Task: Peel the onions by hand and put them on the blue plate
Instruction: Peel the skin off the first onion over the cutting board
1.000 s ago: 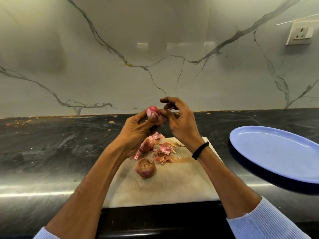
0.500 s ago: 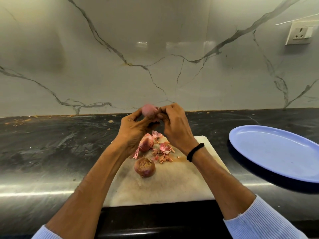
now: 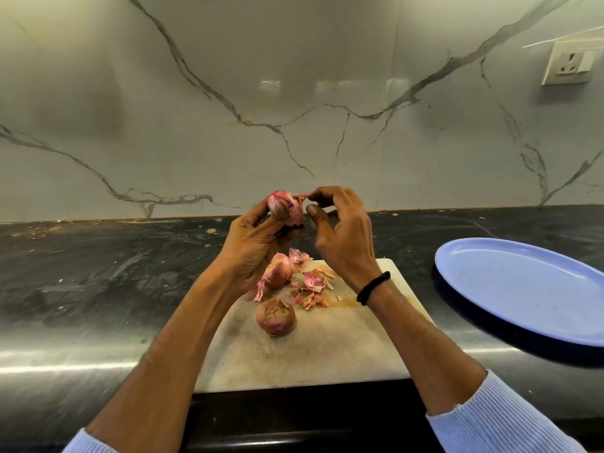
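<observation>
Black counter (image 3: 98, 273), marble wall (image 3: 294, 76) — left fingers (image 3: 280, 211) grip onion (image 3: 295, 210), right fingers (image 3: 325, 193) pinch its skin (image 3: 302, 197)

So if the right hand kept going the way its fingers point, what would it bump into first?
Probably the onion gripped by the left hand. The right hand points its fingertips straight at it, touching its loose skin.

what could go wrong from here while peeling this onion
The left hand grips the held onion by thumb and fingertips in the air; a hard tug might drop it.
The skin strip the right hand pinches looks thin and may tear short.
Peel scraps lie beside the unpeeled onion on the chopping board and could reach the blue plate.
</observation>
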Motion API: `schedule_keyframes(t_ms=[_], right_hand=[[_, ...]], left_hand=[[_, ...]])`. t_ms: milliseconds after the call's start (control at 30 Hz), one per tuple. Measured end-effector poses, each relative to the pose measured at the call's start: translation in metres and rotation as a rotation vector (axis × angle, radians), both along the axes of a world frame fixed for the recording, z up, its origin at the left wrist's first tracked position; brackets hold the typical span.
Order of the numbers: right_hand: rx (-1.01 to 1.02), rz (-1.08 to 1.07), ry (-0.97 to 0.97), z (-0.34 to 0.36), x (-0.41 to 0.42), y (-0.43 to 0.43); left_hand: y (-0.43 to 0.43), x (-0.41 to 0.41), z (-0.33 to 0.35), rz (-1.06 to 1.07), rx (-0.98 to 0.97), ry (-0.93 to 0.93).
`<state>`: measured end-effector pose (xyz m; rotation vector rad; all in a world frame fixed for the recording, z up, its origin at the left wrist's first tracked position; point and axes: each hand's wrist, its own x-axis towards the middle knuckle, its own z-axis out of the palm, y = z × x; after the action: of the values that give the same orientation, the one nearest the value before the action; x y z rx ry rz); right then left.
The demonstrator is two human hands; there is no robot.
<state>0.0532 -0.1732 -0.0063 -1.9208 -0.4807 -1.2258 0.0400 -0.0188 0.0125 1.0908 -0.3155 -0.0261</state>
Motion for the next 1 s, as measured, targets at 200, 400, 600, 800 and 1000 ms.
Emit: schedule_keyframes(t_ms=[200,400,600,800,1000], right_hand=[[0.097,0.075,0.075,0.002,0.001,0.000],[0.082,0.027,0.047,0.003,0.002,0.002],[0.174,0.127,0.256,0.004,-0.002,0.002],[0.459,0.268,0.312,0.009,-0.002,-0.005],[0.318,0.165,0.215,0.006,0.000,-0.006]], left_hand=[[0.000,-0.001,-0.002,-0.065,0.071,-0.036],[-0.003,-0.003,-0.002,-0.080,0.119,-0.044],[-0.005,-0.008,0.002,-0.070,0.068,0.008],[-0.001,-0.008,0.004,-0.071,0.045,0.028],[-0.001,-0.005,0.002,-0.056,0.074,0.015]])
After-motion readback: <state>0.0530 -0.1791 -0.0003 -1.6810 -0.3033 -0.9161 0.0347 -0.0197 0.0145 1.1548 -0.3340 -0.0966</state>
